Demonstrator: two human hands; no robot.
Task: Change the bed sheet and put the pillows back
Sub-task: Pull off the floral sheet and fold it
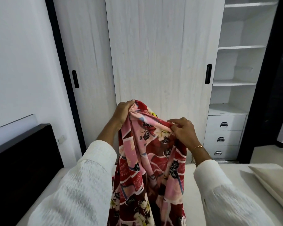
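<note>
From the head view, both hands are raised in front of the wardrobe door (160, 54), each closed on the top edge of a red and pink floral bed sheet (147, 168). The left hand (122, 114) grips a bunched corner in a fist, higher up; the right hand (184, 130) pinches the edge between thumb and fingers, slightly lower and just beside it. The sheet hangs down between the white sleeves, over the bare mattress (193, 185). A cream pillow (274, 185) lies on the mattress at right
</note>
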